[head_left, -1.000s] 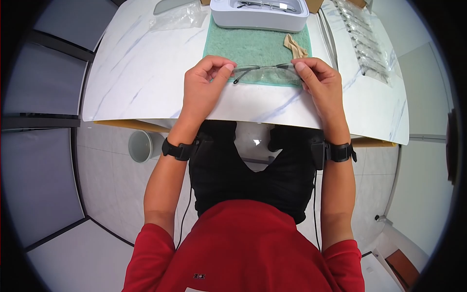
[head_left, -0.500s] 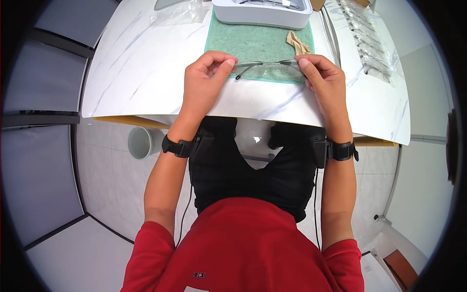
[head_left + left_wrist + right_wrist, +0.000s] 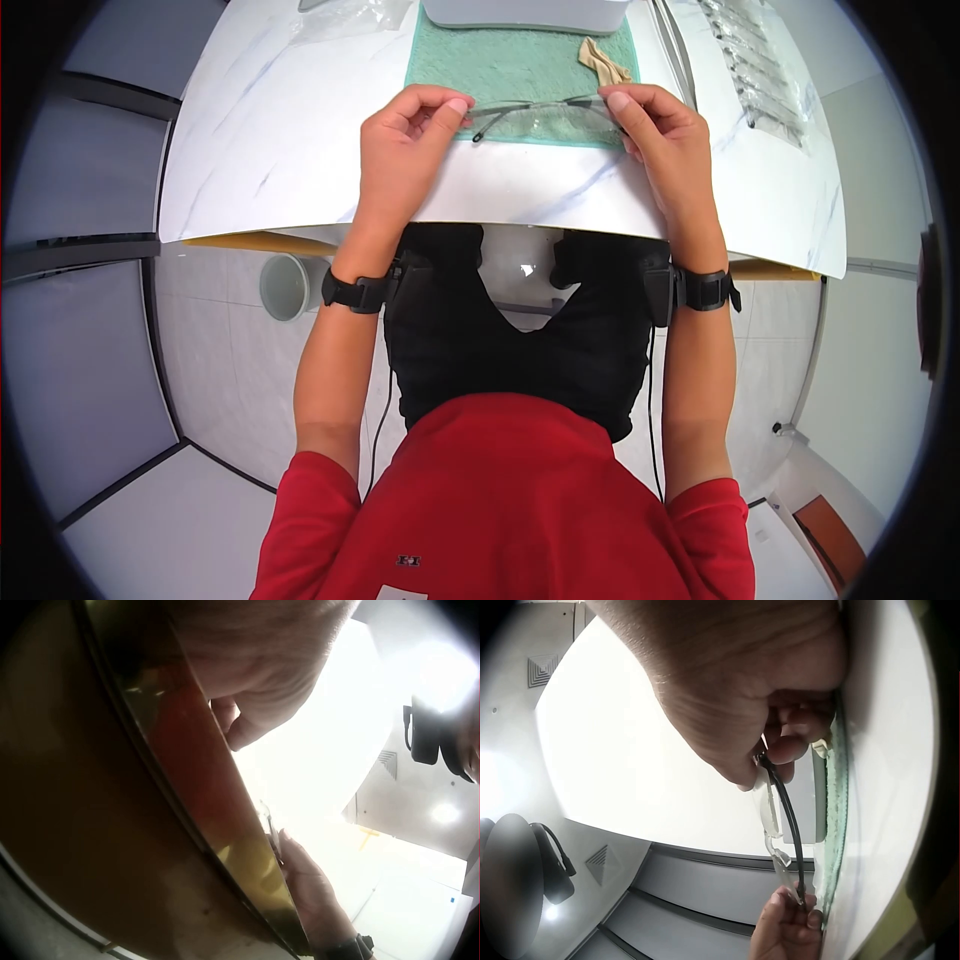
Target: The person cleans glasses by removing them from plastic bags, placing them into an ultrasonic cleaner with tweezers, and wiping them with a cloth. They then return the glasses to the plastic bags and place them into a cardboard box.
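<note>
Between the left grip (image 3: 405, 145) and right grip (image 3: 665, 137), each pinched tight on one end, the eyeglasses (image 3: 525, 105) stretch lengthwise across, equally near both.

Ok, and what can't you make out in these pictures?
Head: inside of white box, cut off by top edge.
Head: contents of packets, too small.
Head: one end of glasses, hidden by right hand.
Left wrist: most of the glasses, behind the table or lost in glare.
</note>
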`<state>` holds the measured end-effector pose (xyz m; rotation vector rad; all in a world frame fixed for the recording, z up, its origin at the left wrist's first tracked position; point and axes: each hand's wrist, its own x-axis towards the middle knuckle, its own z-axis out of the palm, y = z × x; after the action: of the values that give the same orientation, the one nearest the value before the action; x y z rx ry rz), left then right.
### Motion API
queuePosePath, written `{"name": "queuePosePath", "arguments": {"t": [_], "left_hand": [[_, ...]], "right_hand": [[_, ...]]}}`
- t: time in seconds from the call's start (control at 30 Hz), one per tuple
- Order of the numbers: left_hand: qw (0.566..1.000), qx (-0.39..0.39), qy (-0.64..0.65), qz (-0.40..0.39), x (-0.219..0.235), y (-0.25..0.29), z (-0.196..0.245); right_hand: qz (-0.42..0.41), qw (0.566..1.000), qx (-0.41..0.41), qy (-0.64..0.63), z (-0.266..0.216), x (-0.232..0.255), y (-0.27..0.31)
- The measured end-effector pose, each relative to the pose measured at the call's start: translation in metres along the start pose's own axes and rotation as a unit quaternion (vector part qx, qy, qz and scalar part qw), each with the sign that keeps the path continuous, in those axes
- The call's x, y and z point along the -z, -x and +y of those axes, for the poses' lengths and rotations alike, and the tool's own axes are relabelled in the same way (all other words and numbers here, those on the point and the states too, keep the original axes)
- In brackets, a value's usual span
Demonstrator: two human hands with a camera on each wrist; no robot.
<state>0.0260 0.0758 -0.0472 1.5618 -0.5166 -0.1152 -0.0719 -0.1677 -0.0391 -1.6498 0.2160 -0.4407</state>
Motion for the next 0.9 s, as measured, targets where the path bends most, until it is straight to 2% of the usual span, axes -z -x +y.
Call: {"name": "queuePosePath", "arguments": {"t": [0.57, 0.9], "left_hand": [[1.0, -0.004, 0.001, -0.004, 0.0003, 0.0003, -0.0013], [1.0, -0.003, 0.006, -0.004, 0.0002, 0.0004, -0.0028]], "right_hand": [[0.003, 1.0, 0.03, 0.003, 0.0052, 0.0016, -0.0017], [0.011, 1.0, 0.013, 0.0, 0.0036, 0.0004, -0.0011]]}}
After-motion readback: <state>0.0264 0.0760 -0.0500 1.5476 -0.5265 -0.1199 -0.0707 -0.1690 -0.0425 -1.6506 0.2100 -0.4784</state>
